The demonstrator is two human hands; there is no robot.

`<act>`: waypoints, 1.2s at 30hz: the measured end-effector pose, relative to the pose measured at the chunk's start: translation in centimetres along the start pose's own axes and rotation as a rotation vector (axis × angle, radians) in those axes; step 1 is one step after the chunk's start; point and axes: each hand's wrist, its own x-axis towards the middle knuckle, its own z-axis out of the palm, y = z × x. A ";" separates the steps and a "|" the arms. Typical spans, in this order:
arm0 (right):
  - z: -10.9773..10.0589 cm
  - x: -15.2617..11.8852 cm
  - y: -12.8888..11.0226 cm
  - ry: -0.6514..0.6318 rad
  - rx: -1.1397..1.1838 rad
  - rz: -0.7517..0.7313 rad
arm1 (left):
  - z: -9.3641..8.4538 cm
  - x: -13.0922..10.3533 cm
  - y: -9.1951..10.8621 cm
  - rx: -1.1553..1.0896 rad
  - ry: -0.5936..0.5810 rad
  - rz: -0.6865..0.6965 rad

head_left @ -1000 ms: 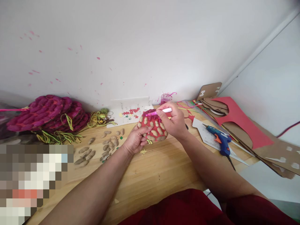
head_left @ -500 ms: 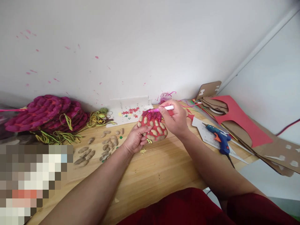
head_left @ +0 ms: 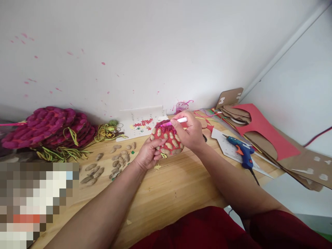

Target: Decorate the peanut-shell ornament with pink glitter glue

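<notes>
My left hand (head_left: 148, 153) grips the lower left edge of a round red disc (head_left: 169, 135) covered with peanuts in their shells, thumb on top. Along the disc's far edge the peanuts are painted magenta; those nearer me are bare tan. My right hand (head_left: 191, 131) is closed around a paintbrush (head_left: 178, 121) with a white handle end, its magenta-stained part lying over the painted peanuts. The brush tip is hard to make out against the paint. A bit of yellow-green yarn (head_left: 164, 156) shows at the disc's near edge.
Loose peanuts (head_left: 120, 160) lie left of my left hand. Painted discs (head_left: 52, 126) are stacked far left beside yarn (head_left: 107, 132). Behind are star cutouts (head_left: 143, 123) on paper and a paint cup (head_left: 181, 106). A blue glue gun (head_left: 242, 150) and red card (head_left: 269, 135) lie right.
The brush has shifted slightly left and toward me over the painted peanuts, with my right hand following. My left hand keeps its hold on the disc. The whole view has shifted a little.
</notes>
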 end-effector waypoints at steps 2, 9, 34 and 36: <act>0.0 0.0 0.0 0.027 -0.014 -0.001 | 0.0 0.0 0.0 0.002 -0.006 -0.002; 0.3 -0.2 -1.1 0.008 -0.043 -0.027 | 0.1 0.0 0.2 -0.007 0.011 0.001; 0.4 -0.2 -1.0 0.036 -0.040 -0.026 | 0.1 0.0 0.1 0.011 0.023 0.006; 0.4 -0.2 -0.6 0.055 -0.048 -0.015 | 0.1 0.0 0.1 0.014 0.016 0.006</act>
